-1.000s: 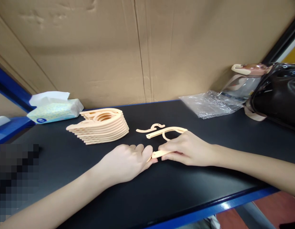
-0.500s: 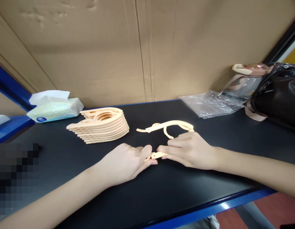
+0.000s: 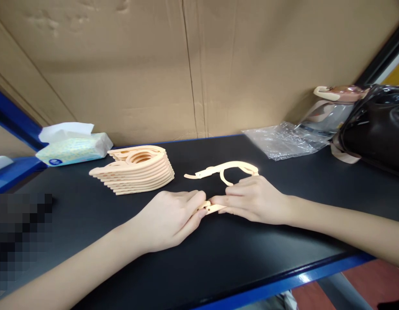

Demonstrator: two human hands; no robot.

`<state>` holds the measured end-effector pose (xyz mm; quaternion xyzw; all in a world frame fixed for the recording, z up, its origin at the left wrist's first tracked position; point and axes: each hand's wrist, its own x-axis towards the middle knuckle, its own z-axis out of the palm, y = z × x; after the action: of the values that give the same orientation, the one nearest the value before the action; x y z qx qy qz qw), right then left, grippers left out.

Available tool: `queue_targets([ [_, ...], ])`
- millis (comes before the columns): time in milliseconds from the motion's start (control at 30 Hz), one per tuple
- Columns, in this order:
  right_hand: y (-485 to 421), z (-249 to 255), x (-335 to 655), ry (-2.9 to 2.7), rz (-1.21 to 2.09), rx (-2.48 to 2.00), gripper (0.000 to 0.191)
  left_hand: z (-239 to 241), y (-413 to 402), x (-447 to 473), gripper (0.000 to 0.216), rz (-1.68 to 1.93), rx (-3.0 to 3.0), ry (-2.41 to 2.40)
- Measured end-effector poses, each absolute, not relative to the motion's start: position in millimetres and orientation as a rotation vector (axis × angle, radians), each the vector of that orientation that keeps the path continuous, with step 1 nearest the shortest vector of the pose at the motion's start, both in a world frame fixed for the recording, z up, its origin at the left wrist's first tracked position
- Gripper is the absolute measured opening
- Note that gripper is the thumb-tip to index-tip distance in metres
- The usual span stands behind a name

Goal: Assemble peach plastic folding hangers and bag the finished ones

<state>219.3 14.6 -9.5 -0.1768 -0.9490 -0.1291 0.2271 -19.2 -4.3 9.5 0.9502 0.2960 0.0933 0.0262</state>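
A peach plastic folding hanger [image 3: 233,166] is held between both hands above the dark table. My right hand [image 3: 255,199] is closed around its near arm, the fingers wrapped over the top and hiding most of that part. At the near arm's end, my left hand [image 3: 173,217] pinches the small jointed tip between thumb and fingers. The hanger's far arm stretches leftward beyond my right hand, with a curved piece hanging below it. To the left, a stack of matching folded hangers [image 3: 144,176] lies on the table [image 3: 238,254].
A tissue pack [image 3: 76,148] stands at the back left. Clear plastic wrapping [image 3: 279,142], a water bottle [image 3: 331,112] and a dark bag [image 3: 376,125] occupy the back right. Cardboard [image 3: 147,69] walls the rear. A blue edge [image 3: 283,282] borders the table's front.
My left thumb has moved up onto the hanger's jointed tip, which now sits more in line with the near arm. My right hand and the hanger have shifted slightly left.
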Motion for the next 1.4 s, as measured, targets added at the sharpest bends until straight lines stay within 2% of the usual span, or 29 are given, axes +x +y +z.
queue_targets([
  [300, 15, -13, 218, -2.674, -0.101, -0.559, 0.041, 9, -5, -19, 0.023, 0.194, 2.925, 0.945],
  [500, 18, -14, 220, -2.656, -0.004, -0.533, 0.035, 5, -1, -19, 0.035, 0.177, 2.997, 0.992],
  [833, 18, -14, 220, -2.647, 0.037, -0.536, 0.035, 8, -3, -15, 0.033, 0.053, 3.112, 0.984],
  [1200, 17, -11, 218, -2.651, 0.419, -0.545, 0.022, -1, -2, -19, 0.034, 0.056, 3.420, 0.948],
  [1400, 17, -10, 217, -2.652, 0.326, -0.571, 0.023, 0, -2, -17, 0.035, 0.059, 3.354, 0.948],
])
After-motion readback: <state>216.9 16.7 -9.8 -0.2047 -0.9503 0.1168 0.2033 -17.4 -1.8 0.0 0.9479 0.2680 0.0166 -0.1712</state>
